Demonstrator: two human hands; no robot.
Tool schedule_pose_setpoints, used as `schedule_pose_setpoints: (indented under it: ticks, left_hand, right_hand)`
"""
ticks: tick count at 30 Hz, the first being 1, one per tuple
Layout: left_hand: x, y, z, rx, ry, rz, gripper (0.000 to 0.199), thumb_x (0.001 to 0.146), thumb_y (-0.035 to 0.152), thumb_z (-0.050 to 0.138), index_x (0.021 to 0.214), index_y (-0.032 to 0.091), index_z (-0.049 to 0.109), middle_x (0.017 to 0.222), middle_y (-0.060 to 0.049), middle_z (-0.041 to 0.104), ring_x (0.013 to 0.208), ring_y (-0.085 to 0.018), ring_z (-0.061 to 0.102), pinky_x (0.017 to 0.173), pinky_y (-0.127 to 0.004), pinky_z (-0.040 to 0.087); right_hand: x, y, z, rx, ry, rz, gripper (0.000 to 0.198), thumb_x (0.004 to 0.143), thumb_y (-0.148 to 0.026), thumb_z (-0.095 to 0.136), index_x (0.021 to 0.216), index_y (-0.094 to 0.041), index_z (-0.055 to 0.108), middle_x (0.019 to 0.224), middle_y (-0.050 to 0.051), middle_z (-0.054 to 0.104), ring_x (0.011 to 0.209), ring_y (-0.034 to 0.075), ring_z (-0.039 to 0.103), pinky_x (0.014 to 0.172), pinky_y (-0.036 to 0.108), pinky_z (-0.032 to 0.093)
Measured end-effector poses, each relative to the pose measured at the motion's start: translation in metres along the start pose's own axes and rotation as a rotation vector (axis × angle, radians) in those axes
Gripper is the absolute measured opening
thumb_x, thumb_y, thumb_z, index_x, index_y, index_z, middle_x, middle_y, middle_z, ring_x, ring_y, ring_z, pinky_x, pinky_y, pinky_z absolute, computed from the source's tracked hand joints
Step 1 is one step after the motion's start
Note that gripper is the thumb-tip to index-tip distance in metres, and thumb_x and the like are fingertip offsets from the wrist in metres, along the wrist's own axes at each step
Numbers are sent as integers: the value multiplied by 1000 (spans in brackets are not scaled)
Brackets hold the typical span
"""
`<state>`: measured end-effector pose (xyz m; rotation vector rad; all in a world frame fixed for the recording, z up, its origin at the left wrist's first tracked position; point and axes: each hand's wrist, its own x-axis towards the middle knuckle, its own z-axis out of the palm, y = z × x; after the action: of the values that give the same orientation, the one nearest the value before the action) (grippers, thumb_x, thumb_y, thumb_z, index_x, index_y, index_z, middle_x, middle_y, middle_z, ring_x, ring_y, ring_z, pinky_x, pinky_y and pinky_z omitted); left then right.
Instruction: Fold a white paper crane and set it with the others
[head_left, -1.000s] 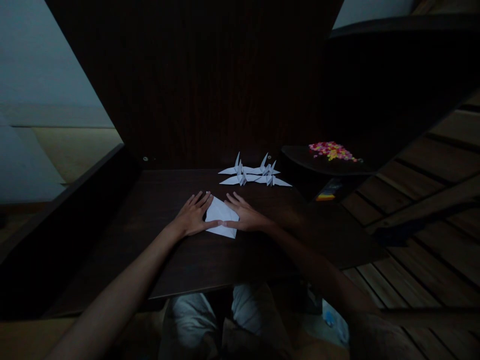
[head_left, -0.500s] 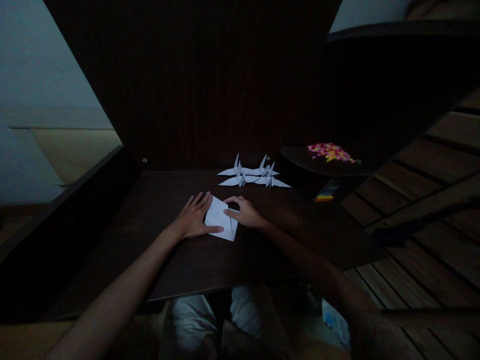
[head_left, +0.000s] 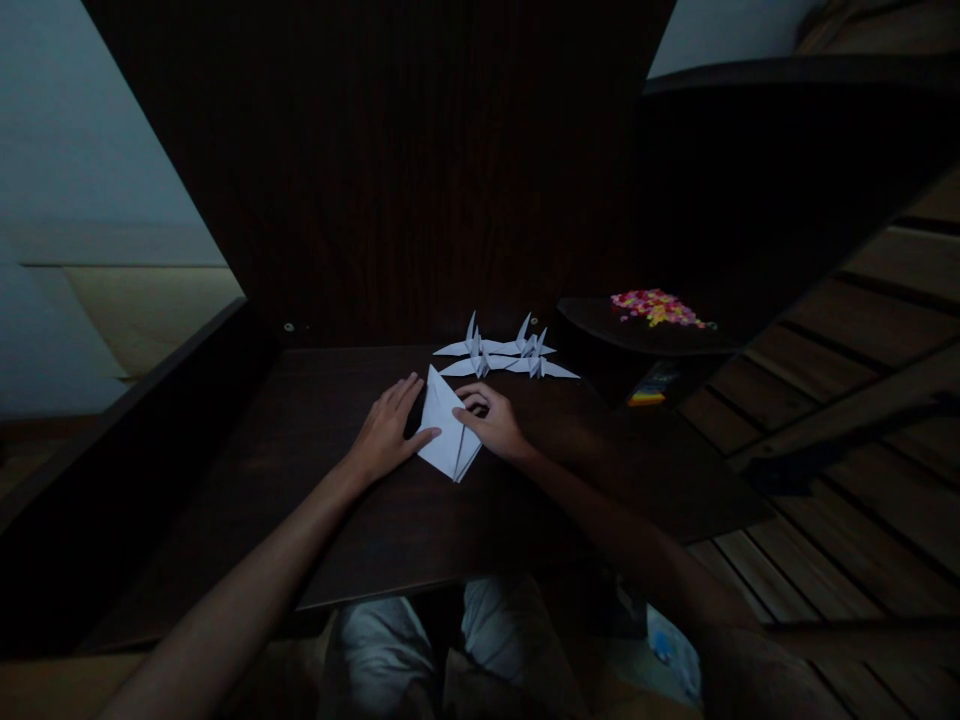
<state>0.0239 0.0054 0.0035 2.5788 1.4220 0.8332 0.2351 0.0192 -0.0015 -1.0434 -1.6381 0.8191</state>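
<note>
A white sheet of folded origami paper [head_left: 444, 432], roughly kite-shaped with layered lower edges, lies on the dark desk between my hands. My left hand [head_left: 390, 420] rests at its left side, fingers extended and the thumb touching the paper. My right hand [head_left: 491, 418] pinches the right edge, thumb on top and the fingers curled behind. Just beyond the paper stand several white folded paper cranes [head_left: 480, 360], set close together in two rows with wings spread.
A heap of small pink, red and yellow pieces [head_left: 658, 307] lies on a rounded dark shelf [head_left: 645, 340] at the right. The desk [head_left: 375, 560] has a raised left side panel [head_left: 150, 400] and a tall back panel [head_left: 390, 180]. Slatted wood [head_left: 840, 480] shows at far right.
The folded paper has turned and its top point now reaches further up, near the cranes. My left hand has eased off it to the left. My right hand still grips the right edge.
</note>
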Motion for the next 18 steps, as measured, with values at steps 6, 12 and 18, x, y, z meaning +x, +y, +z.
schedule_pose_setpoints:
  ticks: [6, 12, 18]
  left_hand:
    - [-1, 12, -5, -237, 59, -8, 35, 87, 43, 55, 110, 17, 62, 111, -10, 60, 95, -22, 61, 88, -36, 50]
    - [0, 22, -4, -455, 6, -131, 29, 84, 34, 57, 105, 18, 68, 106, -8, 67, 90, -21, 65, 84, -36, 52]
    - [3, 18, -2, -709, -52, -296, 38, 76, 28, 53, 109, 20, 71, 109, -5, 71, 99, -26, 64, 95, -42, 46]
  right_hand:
    - [-3, -5, 4, 57, 82, -31, 25, 73, -28, 65, 95, -19, 60, 80, 2, 65, 74, 16, 63, 67, 28, 50]
    - [-10, -14, 5, 8, 54, -118, 29, 75, -30, 67, 102, -21, 61, 102, 6, 65, 96, 20, 63, 84, 35, 52]
    - [-17, -21, 2, 115, -108, -199, 35, 83, -34, 63, 116, -22, 59, 117, 8, 62, 111, 22, 58, 84, 35, 54]
